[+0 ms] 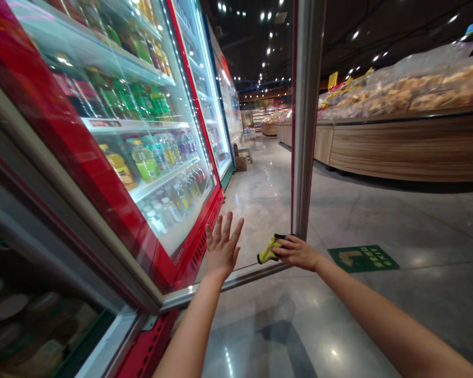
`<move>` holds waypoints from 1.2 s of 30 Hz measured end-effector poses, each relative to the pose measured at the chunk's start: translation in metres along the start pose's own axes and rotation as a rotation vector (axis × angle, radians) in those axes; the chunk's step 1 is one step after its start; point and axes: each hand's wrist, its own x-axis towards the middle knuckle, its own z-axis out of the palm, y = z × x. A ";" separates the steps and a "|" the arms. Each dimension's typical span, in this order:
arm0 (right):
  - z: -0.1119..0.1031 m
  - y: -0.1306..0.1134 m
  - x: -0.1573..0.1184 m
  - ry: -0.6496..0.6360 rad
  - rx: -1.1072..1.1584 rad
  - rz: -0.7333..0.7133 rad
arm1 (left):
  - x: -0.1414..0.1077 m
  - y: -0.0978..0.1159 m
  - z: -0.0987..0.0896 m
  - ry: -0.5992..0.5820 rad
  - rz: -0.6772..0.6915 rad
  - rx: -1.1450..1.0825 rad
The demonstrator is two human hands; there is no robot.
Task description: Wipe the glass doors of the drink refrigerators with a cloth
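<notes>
While right hand (295, 253) clasps yellow cloth (267, 251) in fingers at door frame (304, 157), left hand (221, 254) splays empty fingers.

Supermkt aisle, w/ drinks fridges (205, 178) & snack bins (402, 142).

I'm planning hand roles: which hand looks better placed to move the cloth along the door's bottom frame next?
Probably the right hand: it grips the yellow cloth by the lower corner of the glass door. The left hand is spread open, holding nothing.
</notes>
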 end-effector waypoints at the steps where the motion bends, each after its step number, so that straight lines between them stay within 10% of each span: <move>1: -0.003 0.010 0.007 0.003 -0.016 0.024 | 0.000 0.000 0.001 0.001 0.000 0.002; 7: -0.016 0.045 0.061 0.174 -0.218 0.554 | 0.002 0.000 0.002 0.016 -0.004 0.010; 15: -0.015 0.017 0.022 0.082 -0.208 0.129 | 0.003 -0.002 0.006 0.042 -0.001 0.004; 22: -0.060 0.079 0.073 0.268 -0.444 0.695 | 0.001 -0.004 0.010 0.070 0.000 0.013; 28: -0.043 0.048 0.016 0.221 -0.343 0.519 | 0.000 0.006 0.013 0.073 -0.008 0.080; 36: -0.036 0.068 0.053 0.285 -0.253 0.811 | 0.009 0.063 0.028 -0.045 0.195 0.094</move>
